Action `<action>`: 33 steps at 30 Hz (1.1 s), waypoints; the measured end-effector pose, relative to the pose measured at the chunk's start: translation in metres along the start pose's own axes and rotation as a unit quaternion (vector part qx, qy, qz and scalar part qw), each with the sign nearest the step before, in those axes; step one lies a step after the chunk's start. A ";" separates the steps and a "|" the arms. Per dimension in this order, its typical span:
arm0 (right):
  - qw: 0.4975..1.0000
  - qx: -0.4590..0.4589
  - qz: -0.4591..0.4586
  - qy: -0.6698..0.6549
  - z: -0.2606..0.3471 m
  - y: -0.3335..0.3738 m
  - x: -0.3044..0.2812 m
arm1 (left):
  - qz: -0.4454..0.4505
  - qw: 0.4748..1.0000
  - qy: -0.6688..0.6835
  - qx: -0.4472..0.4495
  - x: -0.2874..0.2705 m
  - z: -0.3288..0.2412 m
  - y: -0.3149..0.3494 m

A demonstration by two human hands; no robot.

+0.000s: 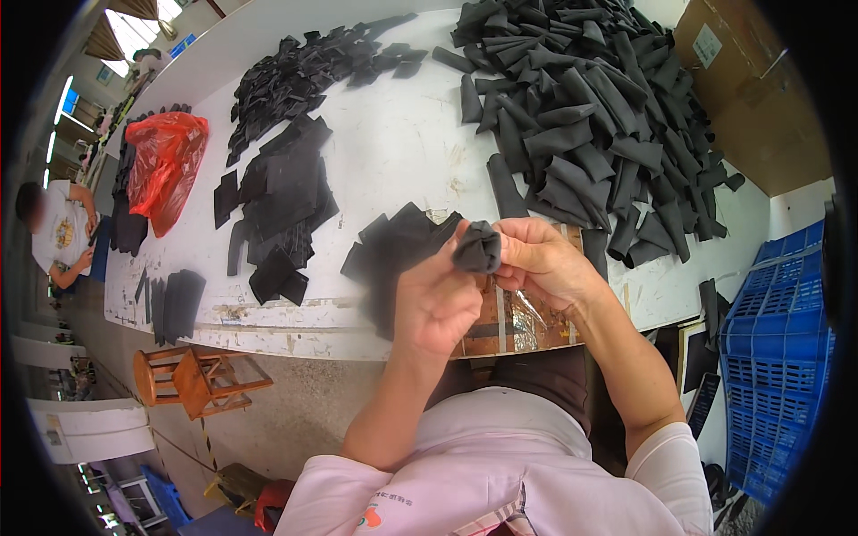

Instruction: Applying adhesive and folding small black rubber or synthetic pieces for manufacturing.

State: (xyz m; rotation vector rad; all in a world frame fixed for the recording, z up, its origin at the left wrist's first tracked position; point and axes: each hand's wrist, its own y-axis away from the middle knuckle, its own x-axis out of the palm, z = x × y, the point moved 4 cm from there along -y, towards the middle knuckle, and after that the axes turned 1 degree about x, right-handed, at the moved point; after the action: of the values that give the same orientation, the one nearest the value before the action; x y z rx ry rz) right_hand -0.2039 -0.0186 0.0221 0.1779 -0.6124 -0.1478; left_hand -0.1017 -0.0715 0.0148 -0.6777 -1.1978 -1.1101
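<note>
Black sleeve (477, 247) sits bunched between both hands above the table edge (295, 335), open end facing camera, long axis not readable. Left hand (435, 299) grips it from below-left, fingers curled onto it. Right hand (542, 262) pinches its right rim. Both equally close, touching. Flat pieces (393, 246) just left; rolled pile (590, 116) well beyond.

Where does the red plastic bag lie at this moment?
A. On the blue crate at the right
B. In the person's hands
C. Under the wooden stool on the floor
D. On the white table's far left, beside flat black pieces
D: the red plastic bag lies on the white table at its far left, next to flat black pieces; both hands hold only a small rolled black piece.
</note>
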 end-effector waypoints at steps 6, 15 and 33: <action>0.997 -0.043 0.049 0.032 0.008 0.001 -0.003 | 0.014 0.895 -0.432 0.110 0.029 0.018 0.011; 0.994 -0.074 0.050 0.067 -0.013 -0.002 -0.012 | -0.032 0.812 -0.548 0.198 0.001 0.004 0.019; 0.666 -0.324 -0.060 0.669 0.023 0.031 0.021 | 0.075 0.674 -0.654 0.334 0.021 -0.001 0.019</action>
State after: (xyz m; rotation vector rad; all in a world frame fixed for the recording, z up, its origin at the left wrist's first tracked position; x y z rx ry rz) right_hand -0.1975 0.0047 0.0588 -0.3819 0.9718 -0.3027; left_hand -0.0841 -0.0718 0.0366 -0.9540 -2.5116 0.2463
